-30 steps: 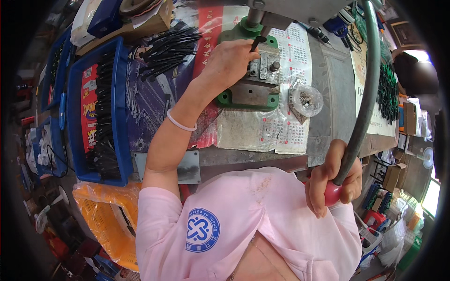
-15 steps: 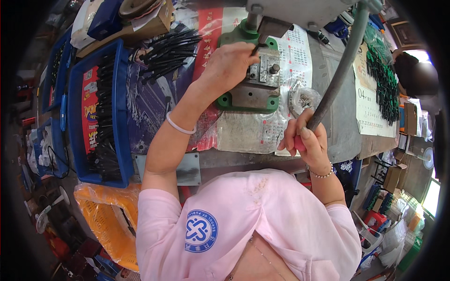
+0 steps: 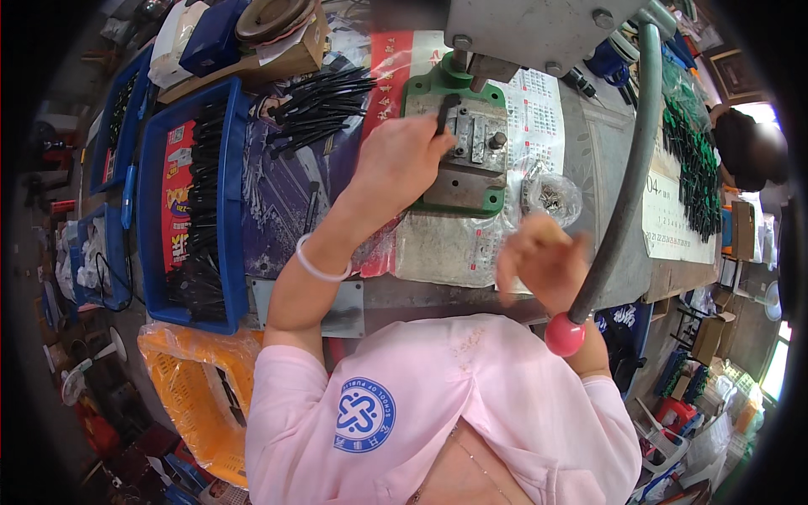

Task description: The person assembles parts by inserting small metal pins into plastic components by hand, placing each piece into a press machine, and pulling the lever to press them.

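My left hand (image 3: 402, 158) pinches a slim black strip-like part (image 3: 447, 113) with a wider end, held over the left side of a metal fixture block (image 3: 478, 139). That block sits on the green base (image 3: 463, 204) of a hand press, under its grey head (image 3: 539, 34). My right hand (image 3: 547, 263), smeared by motion, is off the press lever (image 3: 633, 160), with its fingers loosely apart and nothing visible in them. The lever's red ball knob (image 3: 565, 335) hangs just below that hand. Small metal pieces lie in a clear plastic dish (image 3: 551, 200) beyond it.
A blue tray (image 3: 237, 210) of black parts stands at the left, near a loose pile of similar parts (image 3: 324, 105). Green and black parts (image 3: 694, 168) lie at the far right. A yellow basket (image 3: 198, 396) is below the table's left edge. Another person (image 3: 749, 147) is at upper right.
My right hand has let go of the lever knob, which now sits lower and nearer my body. My left hand has drawn back slightly with the black part from under the press head.
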A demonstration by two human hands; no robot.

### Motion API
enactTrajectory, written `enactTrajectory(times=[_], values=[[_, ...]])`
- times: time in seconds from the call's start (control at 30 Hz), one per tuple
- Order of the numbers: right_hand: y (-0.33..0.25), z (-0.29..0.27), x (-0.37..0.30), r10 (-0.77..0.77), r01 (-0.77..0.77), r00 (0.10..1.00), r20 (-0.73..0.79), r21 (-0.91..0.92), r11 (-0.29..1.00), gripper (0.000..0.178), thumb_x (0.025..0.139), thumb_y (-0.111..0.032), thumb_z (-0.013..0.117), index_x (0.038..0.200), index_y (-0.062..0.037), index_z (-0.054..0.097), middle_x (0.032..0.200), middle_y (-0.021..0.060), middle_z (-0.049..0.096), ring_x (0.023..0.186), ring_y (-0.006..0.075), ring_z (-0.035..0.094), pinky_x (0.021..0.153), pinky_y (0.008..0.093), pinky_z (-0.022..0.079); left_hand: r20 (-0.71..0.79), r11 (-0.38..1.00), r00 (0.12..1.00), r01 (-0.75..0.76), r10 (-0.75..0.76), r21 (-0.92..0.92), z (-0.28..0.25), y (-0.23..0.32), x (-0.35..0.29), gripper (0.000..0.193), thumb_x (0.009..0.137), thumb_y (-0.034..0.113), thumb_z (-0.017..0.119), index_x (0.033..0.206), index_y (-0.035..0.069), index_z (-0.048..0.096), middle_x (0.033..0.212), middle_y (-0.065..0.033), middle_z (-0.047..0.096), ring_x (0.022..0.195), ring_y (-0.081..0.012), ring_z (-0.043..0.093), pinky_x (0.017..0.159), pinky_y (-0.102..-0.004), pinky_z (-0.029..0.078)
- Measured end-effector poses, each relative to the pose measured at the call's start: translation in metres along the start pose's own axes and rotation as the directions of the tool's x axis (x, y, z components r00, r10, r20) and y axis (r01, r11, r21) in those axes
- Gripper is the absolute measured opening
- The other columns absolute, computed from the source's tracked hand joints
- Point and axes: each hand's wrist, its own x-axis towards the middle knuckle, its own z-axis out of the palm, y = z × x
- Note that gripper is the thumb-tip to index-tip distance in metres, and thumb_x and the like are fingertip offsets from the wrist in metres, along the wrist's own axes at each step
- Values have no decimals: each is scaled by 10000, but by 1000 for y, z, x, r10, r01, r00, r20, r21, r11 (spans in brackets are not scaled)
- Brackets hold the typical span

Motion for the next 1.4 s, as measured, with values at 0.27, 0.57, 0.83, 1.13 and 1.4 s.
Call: enactTrajectory(times=[0.27, 0.57, 0.83, 1.13, 1.4], values=[[25, 19, 43, -116, 20, 988, -106, -650, 760, 190, 887, -51, 642, 1059, 13, 594, 950, 39, 638, 873, 108, 622, 805, 259, 497, 361, 87, 906, 387, -223, -918, -17, 2, -66, 267, 1008, 246, 522, 985, 2, 625, 881, -120, 675, 603, -129, 666, 535, -221, 544], [37, 36, 48, -134, -9, 980, -149, -701, 713, 87, 867, -46, 637, 926, 16, 630, 842, 40, 670, 776, 95, 624, 738, 246, 499, 211, 138, 922, 267, -325, -954, -6, 5, -99, 232, 1010, 240, 519, 1010, 26, 610, 877, -96, 661, 605, -118, 658, 542, -209, 534], [36, 29, 46, -76, -6, 992, -99, -643, 766, 83, 909, -69, 601, 887, 11, 610, 813, 41, 647, 751, 87, 597, 683, 231, 483, 267, 43, 917, 292, -298, -955, 1, 2, -102, 250, 1010, 267, 518, 980, 37, 611, 854, -78, 662, 594, -118, 657, 520, -207, 526], [47, 12, 40, -21, -79, 985, -168, -563, 823, 125, 961, -94, 544, 908, 7, 596, 826, 45, 633, 739, 87, 583, 657, 233, 480, 321, 47, 895, 351, -310, -935, 2, -5, -102, 289, 1008, 300, 520, 928, 37, 609, 778, -112, 679, 513, -128, 642, 451, -191, 485], [59, 1, 38, 79, -191, 977, -199, -641, 743, 145, 959, -123, 562, 915, 11, 597, 817, 47, 632, 739, 96, 596, 661, 244, 494, 315, 139, 905, 364, -286, -921, 3, -11, -104, 282, 989, 312, 562, 911, 46, 615, 744, -99, 674, 477, -114, 612, 419, -170, 416]])
